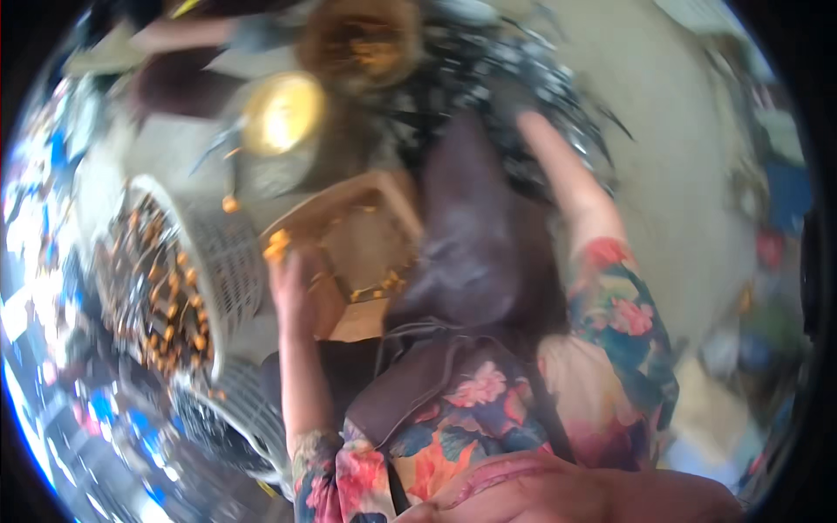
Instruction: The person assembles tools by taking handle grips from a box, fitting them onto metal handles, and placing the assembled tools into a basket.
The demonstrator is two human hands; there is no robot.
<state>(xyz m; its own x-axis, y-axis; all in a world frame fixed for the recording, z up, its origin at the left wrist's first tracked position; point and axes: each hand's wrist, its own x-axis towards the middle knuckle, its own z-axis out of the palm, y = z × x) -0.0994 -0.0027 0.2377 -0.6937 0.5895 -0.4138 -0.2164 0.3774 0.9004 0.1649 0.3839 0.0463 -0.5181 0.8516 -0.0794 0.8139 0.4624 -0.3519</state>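
Observation:
My left hand (296, 272) is closed around several small orange pieces (277, 246), which stick out past the fingers. It is at the left edge of an open cardboard box (349, 196) with more small orange and yellow pieces inside. My right hand (514, 98), in a dark grey glove, reaches into a heap of shiny black and silver metal pieces (558, 83) beyond my knees. Its fingers are smeared by motion and blend into the heap, so any grip is hidden. A dark brown apron (488, 235) covers my lap.
At left a white plastic basket (225, 270) holds many metal pieces with orange ends. A second basket (248, 392) stands nearer, holding dark pieces. Beyond the box are a bright yellow round container (283, 113) and a brown round container (359, 44). Another person's gloved hand (257, 35) is at far left.

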